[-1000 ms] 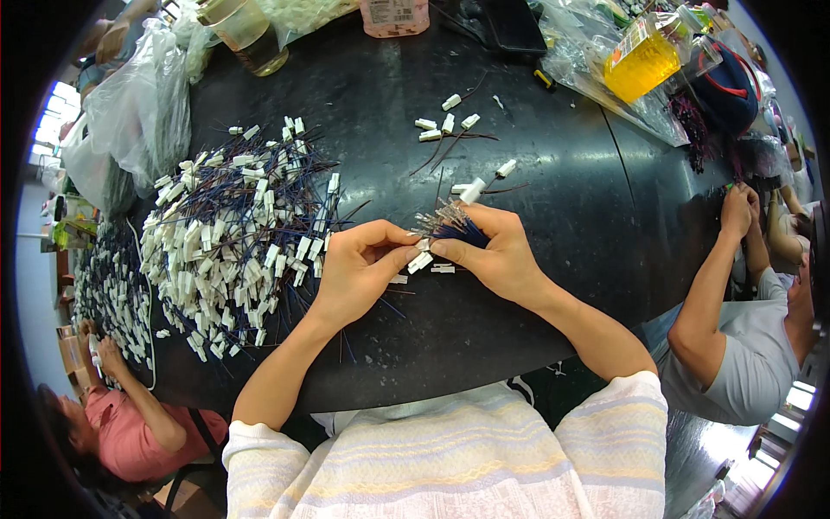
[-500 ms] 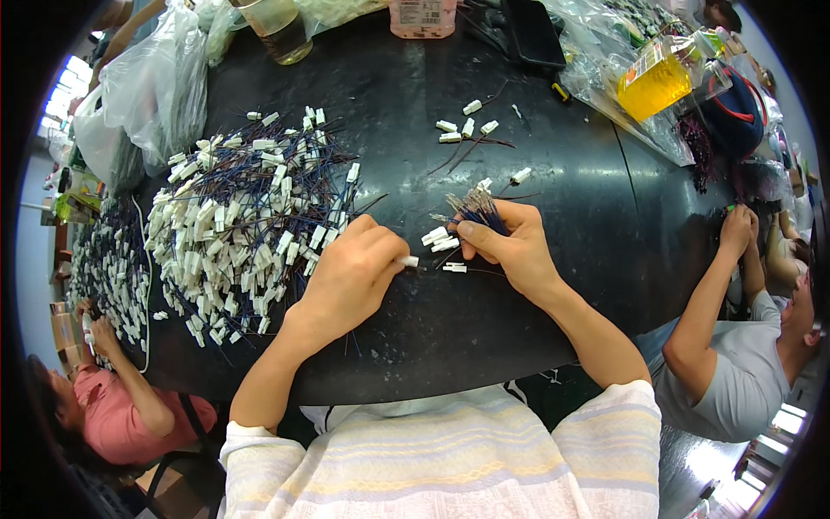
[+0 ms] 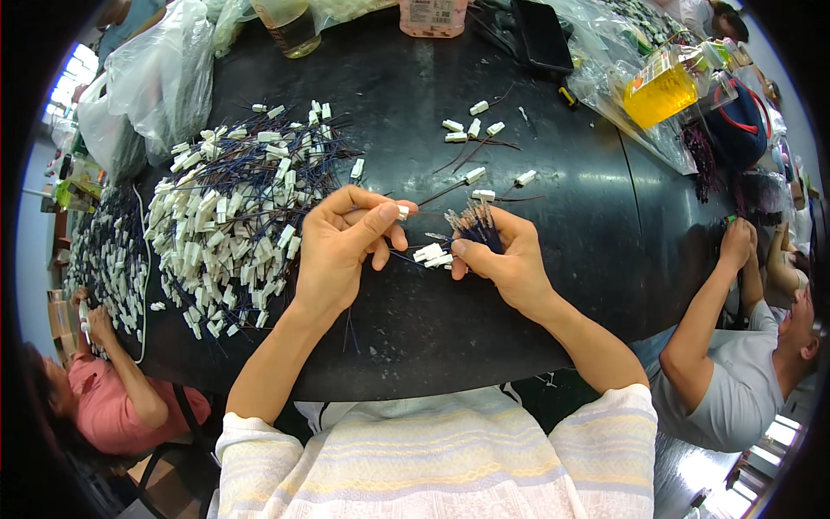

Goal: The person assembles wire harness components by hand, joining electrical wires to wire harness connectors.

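Note:
Between the thumb and fingertips of my left hand (image 3: 339,246) is a small white plastic connector (image 3: 403,212). My right hand (image 3: 516,264) grips a bundle of thin dark wires (image 3: 477,228), their bare metal terminals fanning upward and to the left. Close by that hand, several loose white connectors (image 3: 430,253) lie on the black table. Beyond the hands are more connectors with wires attached, including one connector (image 3: 474,175) just above the bundle. To the left of my left hand spreads a big heap of white connectors on dark wires (image 3: 229,208).
Clear plastic bags (image 3: 164,78) stand at the far left. A cup (image 3: 290,30), a pink-liquid bottle (image 3: 432,16), a black phone (image 3: 542,36) and a yellow-liquid bottle (image 3: 661,93) line the far side. Co-workers sit left (image 3: 117,402) and right (image 3: 735,363).
My left hand has moved up and its palm has turned upward, a connector at its fingertips. Another wired connector now lies beyond the bundle. My right hand stays nearly in place.

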Demonstrator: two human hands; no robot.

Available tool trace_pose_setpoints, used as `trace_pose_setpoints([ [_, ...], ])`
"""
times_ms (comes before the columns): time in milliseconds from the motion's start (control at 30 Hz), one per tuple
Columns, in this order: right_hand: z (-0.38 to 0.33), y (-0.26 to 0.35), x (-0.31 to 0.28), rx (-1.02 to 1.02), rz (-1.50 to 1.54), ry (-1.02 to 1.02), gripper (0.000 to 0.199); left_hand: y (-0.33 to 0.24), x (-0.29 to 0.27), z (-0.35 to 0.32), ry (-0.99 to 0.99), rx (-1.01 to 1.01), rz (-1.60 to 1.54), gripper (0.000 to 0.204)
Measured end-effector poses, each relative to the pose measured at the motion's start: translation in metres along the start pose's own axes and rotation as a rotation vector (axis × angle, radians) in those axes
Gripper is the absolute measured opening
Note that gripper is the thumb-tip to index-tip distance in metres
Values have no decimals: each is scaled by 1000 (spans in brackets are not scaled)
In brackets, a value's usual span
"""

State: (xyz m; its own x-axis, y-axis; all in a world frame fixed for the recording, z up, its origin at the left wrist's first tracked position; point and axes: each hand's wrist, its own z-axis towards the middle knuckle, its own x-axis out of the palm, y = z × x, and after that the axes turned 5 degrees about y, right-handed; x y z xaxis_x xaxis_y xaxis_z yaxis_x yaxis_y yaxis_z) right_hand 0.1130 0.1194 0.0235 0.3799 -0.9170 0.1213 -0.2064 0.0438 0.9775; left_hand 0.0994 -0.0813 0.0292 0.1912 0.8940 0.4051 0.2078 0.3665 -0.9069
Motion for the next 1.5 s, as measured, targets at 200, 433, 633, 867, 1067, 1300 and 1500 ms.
trace_pose_setpoints([
  [200, 2, 1, 3, 84, 63, -39, 10, 15, 7, -5, -56, -170, -134, 10],
  [433, 3, 2, 3, 74, 45, -42, 10, 14, 3, -7, 33, -283, -317, 14],
  [633, 2, 2, 4, 47, -30, -30, 9, 17, 5, -8, -10, -296, -310, 13],
  [867, 2, -5, 1, -16, -6, -54, 8, 25, 10, -12, -6, -267, -128, 14],
  [1067, 0, -9, 1, -98, -86, -42, 9, 29, 19, -11, -67, -192, -151, 14],
  [1300, -3, -2, 0, -170, -39, -119, 9, 21, 22, -11, -9, -171, -162, 16],
  [1500, -2, -6, 1, -202, -119, -109, 13, 23, 19, -13, 17, -183, -37, 18],
])
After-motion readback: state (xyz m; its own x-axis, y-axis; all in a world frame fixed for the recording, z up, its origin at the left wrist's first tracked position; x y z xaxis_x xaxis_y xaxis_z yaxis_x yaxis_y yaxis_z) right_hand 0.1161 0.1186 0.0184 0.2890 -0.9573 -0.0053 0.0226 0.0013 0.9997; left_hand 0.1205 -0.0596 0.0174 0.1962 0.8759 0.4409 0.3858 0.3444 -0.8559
